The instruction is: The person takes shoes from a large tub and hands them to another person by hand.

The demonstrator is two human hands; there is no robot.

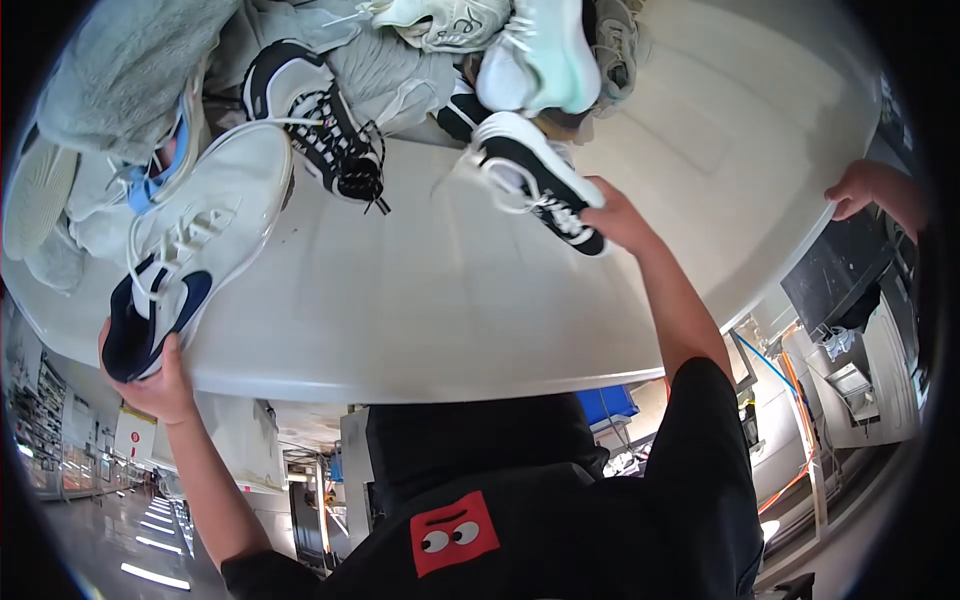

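Observation:
My left hand grips a white sneaker with navy trim by its heel, the toe pointing away from me and to the right. Its laces hang loosely over the upper. My right hand holds a black-and-white sneaker by one end, tilted above the white table. White laces dangle from that shoe, and its far end is slightly blurred. Between them, a black, white and grey sneaker with patterned black laces lies at the edge of the pile. My right palm is mostly hidden.
Across the table's far side lies a heap with a grey fleecy cloth, a pale mint shoe, a white lettered shoe and a beige sneaker. Another person's hand rests at the right rim. The table's raised edge runs before me.

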